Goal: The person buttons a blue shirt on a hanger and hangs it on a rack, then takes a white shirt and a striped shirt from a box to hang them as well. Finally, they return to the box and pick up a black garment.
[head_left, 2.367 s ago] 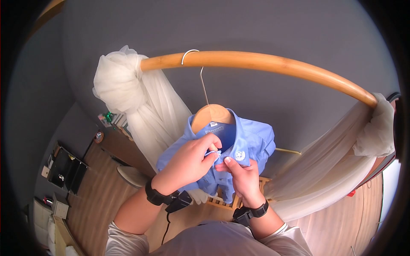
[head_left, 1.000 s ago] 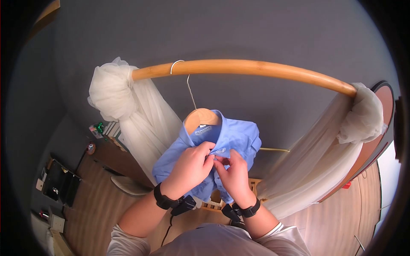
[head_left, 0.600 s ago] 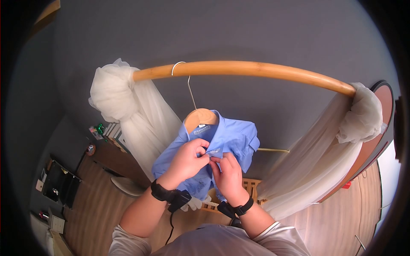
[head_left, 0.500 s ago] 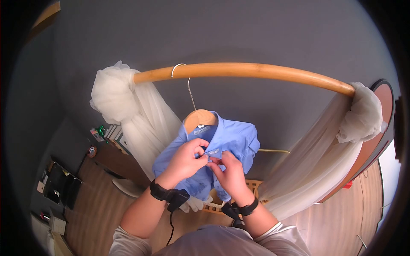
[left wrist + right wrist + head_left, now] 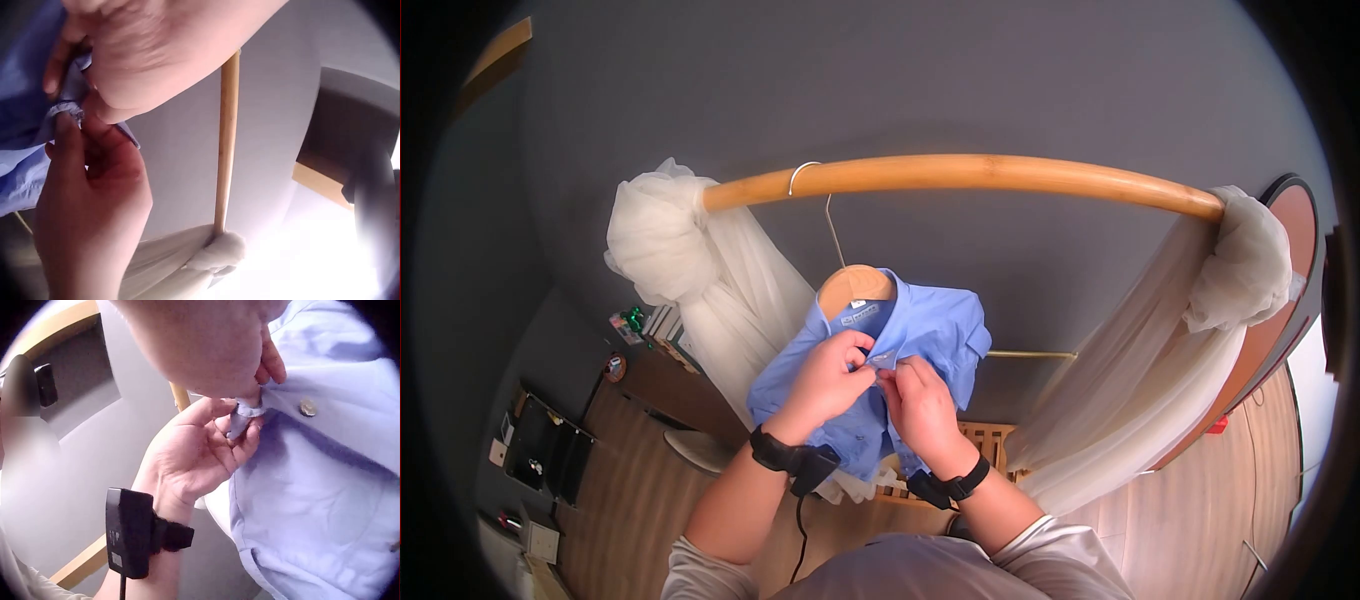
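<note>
A light blue collared shirt (image 5: 948, 318) hangs on a wooden hanger (image 5: 852, 288), with its neck open and a label inside. My left hand (image 5: 822, 378) pinches the front edge just below the collar. Right beside it, my right hand (image 5: 924, 408) pinches the same stretch of cloth with thumb and fingers, so the fingertips of both hands meet there. A bunched fold (image 5: 250, 411) of the shirt front shows between them in the right wrist view. Lower on the placket sits a round button (image 5: 307, 407). Fingers partly hide the cloth being worked.
The hanger's metal hook (image 5: 802, 178) goes over a curved wooden pole (image 5: 970, 172). Sheer white drapes (image 5: 662, 235) are knotted at both ends of it. Behind the shirt, low down, stands a slatted wooden piece (image 5: 990, 440). An oval mirror (image 5: 1293, 220) leans at the right.
Both hands have stayed at the shirt's neck, the right hand turning slightly and its fingers closing in towards the left. The collar emblem is now mostly covered. The view has shifted a little.
</note>
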Tool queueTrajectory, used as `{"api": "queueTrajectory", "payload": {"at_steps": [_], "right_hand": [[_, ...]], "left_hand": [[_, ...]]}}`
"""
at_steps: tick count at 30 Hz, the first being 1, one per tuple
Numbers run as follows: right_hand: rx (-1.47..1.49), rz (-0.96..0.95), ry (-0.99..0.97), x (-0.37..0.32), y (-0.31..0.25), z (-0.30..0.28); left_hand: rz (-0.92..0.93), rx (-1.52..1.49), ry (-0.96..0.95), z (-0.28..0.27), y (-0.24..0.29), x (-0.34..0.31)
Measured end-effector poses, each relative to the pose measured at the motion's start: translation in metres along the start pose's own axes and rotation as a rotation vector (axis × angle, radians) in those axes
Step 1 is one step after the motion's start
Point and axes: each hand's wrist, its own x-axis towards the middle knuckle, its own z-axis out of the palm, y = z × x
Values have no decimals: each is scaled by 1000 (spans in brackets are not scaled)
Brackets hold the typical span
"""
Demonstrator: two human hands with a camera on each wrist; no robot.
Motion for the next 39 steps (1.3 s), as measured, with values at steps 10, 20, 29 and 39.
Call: {"api": "queueTrajectory", "payload": {"at_steps": [10, 20, 29, 39], "right_hand": [[232, 122, 23, 1, -1, 0], [233, -166, 40, 4, 12, -18], [401, 158, 119, -11, 1, -11], [404, 150, 41, -5, -5, -24]], "left_hand": [[197, 239, 60, 7, 13, -12], [260, 77, 15, 4, 5, -15], [126, -32, -27, -1, 24, -25], [376, 334, 22, 2, 48, -39]]}}
